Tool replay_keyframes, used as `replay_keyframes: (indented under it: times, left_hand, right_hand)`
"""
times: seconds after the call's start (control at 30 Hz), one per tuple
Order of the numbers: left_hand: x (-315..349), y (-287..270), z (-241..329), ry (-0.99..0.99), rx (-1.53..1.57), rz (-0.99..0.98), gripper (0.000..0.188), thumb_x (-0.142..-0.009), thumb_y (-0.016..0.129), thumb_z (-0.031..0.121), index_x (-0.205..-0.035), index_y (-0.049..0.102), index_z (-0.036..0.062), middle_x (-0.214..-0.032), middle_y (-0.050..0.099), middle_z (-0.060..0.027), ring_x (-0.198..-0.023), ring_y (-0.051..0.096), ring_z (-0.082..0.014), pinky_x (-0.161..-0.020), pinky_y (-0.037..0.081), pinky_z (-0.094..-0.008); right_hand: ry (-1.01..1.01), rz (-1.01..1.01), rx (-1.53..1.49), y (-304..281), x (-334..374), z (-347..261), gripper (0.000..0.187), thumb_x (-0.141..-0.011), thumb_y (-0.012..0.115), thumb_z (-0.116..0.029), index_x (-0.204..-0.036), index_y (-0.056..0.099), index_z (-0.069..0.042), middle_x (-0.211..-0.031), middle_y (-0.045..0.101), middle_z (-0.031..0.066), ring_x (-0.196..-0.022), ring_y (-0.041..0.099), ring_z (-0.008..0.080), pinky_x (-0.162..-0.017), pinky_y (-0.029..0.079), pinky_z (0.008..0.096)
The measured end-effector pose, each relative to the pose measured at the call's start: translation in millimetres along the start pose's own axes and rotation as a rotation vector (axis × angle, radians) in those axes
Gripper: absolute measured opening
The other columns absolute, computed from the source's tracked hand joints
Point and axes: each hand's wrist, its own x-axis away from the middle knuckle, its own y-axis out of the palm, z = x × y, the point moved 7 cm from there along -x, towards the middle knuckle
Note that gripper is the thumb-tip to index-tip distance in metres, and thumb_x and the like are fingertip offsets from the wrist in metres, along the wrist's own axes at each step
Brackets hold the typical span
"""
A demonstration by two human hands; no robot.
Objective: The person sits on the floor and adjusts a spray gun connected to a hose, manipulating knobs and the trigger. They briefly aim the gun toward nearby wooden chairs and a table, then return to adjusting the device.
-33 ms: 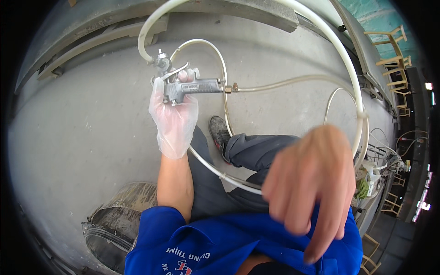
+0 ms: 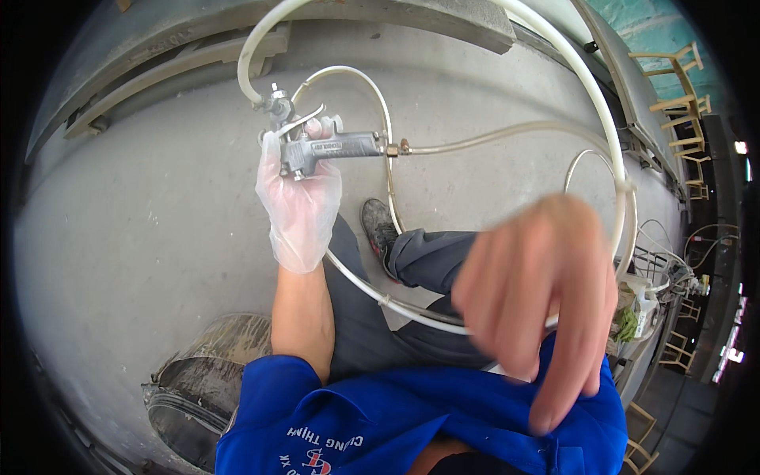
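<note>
My left hand (image 2: 302, 206), in a thin translucent plastic glove, is wrapped around a grey metal spray gun (image 2: 332, 147) above the floor. The gun lies sideways, its handle end pointing right. A thick whitish hose (image 2: 246, 71) joins its upper left part, and a thinner clear hose (image 2: 475, 141) runs right from a brass fitting on the handle. My right hand (image 2: 546, 293) is bare, close to the camera and blurred. One finger hangs apart from the other loosely bent ones; nothing shows in the hand, though its palm side is hidden.
A dusty dark round container (image 2: 194, 412) stands at lower left. Hose loops (image 2: 427, 317) cross in front of my legs. A long grey beam (image 2: 443, 24) borders the far side. Wooden frames (image 2: 681, 103) stand at right, near a cluttered stand (image 2: 645, 309) with a green cloth.
My right hand has shifted up and slightly to the right. My left hand and the spray gun have moved up only a touch.
</note>
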Motion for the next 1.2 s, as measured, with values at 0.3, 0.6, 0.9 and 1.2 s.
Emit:
replay_keyframes:
  times: [0.3, 0.6, 0.9, 1.2]
  left_hand:
    - [-9, -13, 1, -0.018, -0.01, 0.156, 0.048, -0.112, 0.064, 0.039, -0.123, 0.061, -0.0075, -0.108, 0.071, -0.0195, -0.109, 0.07, -0.0316, -0.112, 0.056, -0.0469]
    - [-12, -21, -2, -0.017, -0.081, 0.289, 0.054, -0.108, 0.07, 0.043, -0.125, 0.057, -0.0068, -0.114, 0.068, -0.0213, -0.106, 0.069, -0.0298, -0.102, 0.061, -0.0438]
    - [-12, -16, 5, 0.047, -0.329, 0.211, 0.058, -0.11, 0.065, 0.05, -0.126, 0.055, -0.0049, -0.111, 0.065, -0.0183, -0.105, 0.068, -0.0286, -0.1, 0.059, -0.0438]
    - [-16, -21, 10, 0.054, -0.368, 0.226, 0.057, -0.111, 0.062, 0.05, -0.129, 0.054, -0.0042, -0.111, 0.065, -0.018, -0.102, 0.069, -0.0286, -0.098, 0.06, -0.0436]
  right_hand:
    - [0.718, 1.117, 0.884, -125, 110, 23, 0.029, -0.096, 0.084, -0.018, -0.12, 0.081, -0.003, -0.093, 0.078, 0.0083, -0.087, 0.072, 0.0163, -0.079, 0.057, 0.0318]
    - [1.127, 0.796, 1.098, -148, 149, 74, 0.035, -0.1, 0.074, -0.015, -0.135, 0.076, -0.009, -0.109, 0.081, 0.0135, -0.101, 0.077, 0.0297, -0.091, 0.06, 0.0426]
    - [1.284, 0.634, 0.975, -143, 149, 105, 0.043, -0.098, 0.071, -0.006, -0.141, 0.072, -0.009, -0.11, 0.079, 0.0129, -0.103, 0.074, 0.0303, -0.092, 0.058, 0.0428]
    - [1.33, 0.659, 0.864, -148, 161, 123, 0.05, -0.096, 0.074, -0.002, -0.145, 0.07, -0.014, -0.12, 0.079, 0.0145, -0.107, 0.076, 0.0284, -0.096, 0.061, 0.0426]
